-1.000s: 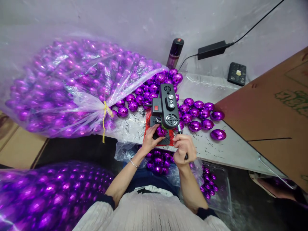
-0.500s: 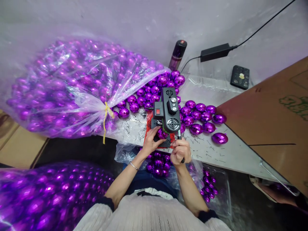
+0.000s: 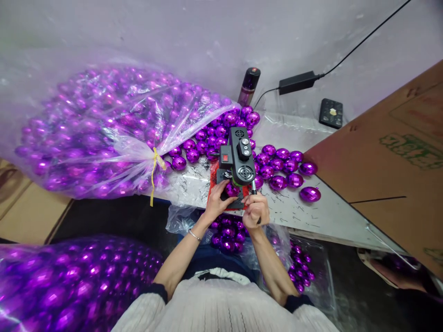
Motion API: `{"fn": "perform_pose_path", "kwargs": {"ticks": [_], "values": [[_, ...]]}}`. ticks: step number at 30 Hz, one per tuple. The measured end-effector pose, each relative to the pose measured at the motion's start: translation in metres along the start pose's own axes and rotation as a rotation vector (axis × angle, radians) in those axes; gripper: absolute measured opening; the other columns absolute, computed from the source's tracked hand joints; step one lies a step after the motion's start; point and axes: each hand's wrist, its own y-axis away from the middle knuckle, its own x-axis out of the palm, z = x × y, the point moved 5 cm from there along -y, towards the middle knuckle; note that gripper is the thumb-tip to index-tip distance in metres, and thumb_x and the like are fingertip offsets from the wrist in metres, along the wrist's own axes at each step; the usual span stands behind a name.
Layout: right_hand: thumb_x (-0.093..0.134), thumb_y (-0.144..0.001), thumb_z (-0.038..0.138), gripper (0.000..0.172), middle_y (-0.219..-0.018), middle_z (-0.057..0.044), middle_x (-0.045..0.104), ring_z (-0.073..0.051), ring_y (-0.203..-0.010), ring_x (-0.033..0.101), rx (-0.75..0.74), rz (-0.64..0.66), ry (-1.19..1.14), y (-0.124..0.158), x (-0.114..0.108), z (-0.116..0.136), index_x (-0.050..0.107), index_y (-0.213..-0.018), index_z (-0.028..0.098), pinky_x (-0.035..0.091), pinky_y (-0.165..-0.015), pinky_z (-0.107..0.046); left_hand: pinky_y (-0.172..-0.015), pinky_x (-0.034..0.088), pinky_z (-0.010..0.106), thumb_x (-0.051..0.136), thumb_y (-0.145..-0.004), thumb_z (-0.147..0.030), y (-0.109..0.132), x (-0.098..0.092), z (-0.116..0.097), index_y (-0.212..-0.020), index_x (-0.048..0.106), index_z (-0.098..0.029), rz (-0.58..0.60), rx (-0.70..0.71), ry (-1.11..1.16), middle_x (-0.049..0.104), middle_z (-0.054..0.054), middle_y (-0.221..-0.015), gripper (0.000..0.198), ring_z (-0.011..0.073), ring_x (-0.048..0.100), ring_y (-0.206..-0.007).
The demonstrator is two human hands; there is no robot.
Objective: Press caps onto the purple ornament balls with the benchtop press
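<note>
A small black bench machine with round vents, knobs and a red switch stands on a red mat at the table's front edge. Under its head sits a shiny purple faceted ball. My left hand holds that ball, thumb at the front and fingers at its left side. My right hand is wrapped round the black-ended lever at the machine's right. Loose purple balls lie right of the machine, with more behind it. Below the table edge, several purple balls rest in clear plastic at my lap.
A large tied clear bag of purple balls fills the left of the table; another bag is lower left. A brown carton stands at right. Behind are a spray can, a black power adapter and a black box.
The view has shifted slightly, so the background things sit a little further left. Both hands keep their places, the left at the ball and the right on the lever.
</note>
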Motion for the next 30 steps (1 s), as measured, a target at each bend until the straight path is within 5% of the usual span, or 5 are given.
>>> {"fn": "perform_pose_path", "kwargs": {"ticks": [10, 20, 23, 26, 30], "values": [[0.048, -0.103, 0.020, 0.036, -0.068, 0.001, 0.060, -0.015, -0.065, 0.061, 0.153, -0.011, 0.090, -0.059, -0.004, 0.030, 0.054, -0.067, 0.023, 0.045, -0.060, -0.032, -0.112, 0.057, 0.052, 0.083, -0.090, -0.049, 0.001, -0.003, -0.005, -0.147, 0.060, -0.021, -0.048, 0.110, -0.015, 0.072, 0.017, -0.140, 0.068, 0.0322, 0.070, -0.131], [0.048, -0.101, 0.016, 0.035, -0.063, 0.003, 0.058, -0.017, -0.071, 0.066, 0.103, 0.080, 0.097, -0.060, -0.007, 0.038, 0.055, -0.067, 0.023, 0.046, -0.066, -0.033, -0.116, 0.051, 0.050, 0.073, -0.087, -0.073, 0.098, -0.026, -0.040, -0.141, 0.065, -0.019, 0.157, 0.580, -0.329, 0.072, 0.020, -0.137, 0.077, 0.0310, 0.068, -0.130], [0.049, -0.101, 0.016, 0.035, -0.062, 0.003, 0.058, -0.017, -0.071, 0.067, 0.111, 0.073, 0.087, -0.057, -0.007, 0.037, 0.055, -0.067, 0.023, 0.046, -0.066, -0.032, -0.113, 0.053, 0.048, 0.067, -0.098, -0.061, 0.065, -0.054, -0.031, -0.131, 0.069, -0.019, -0.028, 0.504, -0.378, 0.073, 0.019, -0.134, 0.054, 0.0297, 0.068, -0.129], [0.049, -0.101, 0.018, 0.037, -0.061, 0.003, 0.057, -0.017, -0.069, 0.067, 0.106, 0.069, 0.087, -0.059, -0.006, 0.038, 0.054, -0.065, 0.024, 0.046, -0.065, -0.033, -0.118, 0.048, 0.056, 0.057, -0.101, -0.021, 0.000, -0.096, -0.005, -0.133, 0.068, -0.019, -0.245, 0.176, -0.544, 0.066, 0.021, -0.146, 0.034, 0.0332, 0.060, -0.141], [0.049, -0.102, 0.020, 0.038, -0.059, 0.003, 0.056, -0.018, -0.069, 0.068, 0.095, 0.069, 0.094, -0.059, -0.005, 0.040, 0.053, -0.065, 0.025, 0.047, -0.064, -0.034, -0.125, 0.033, 0.070, 0.047, -0.086, 0.003, -0.070, -0.135, 0.027, -0.138, 0.065, -0.014, -0.155, -0.131, -0.679, 0.055, 0.027, -0.157, 0.057, 0.0416, 0.048, -0.152]]}}
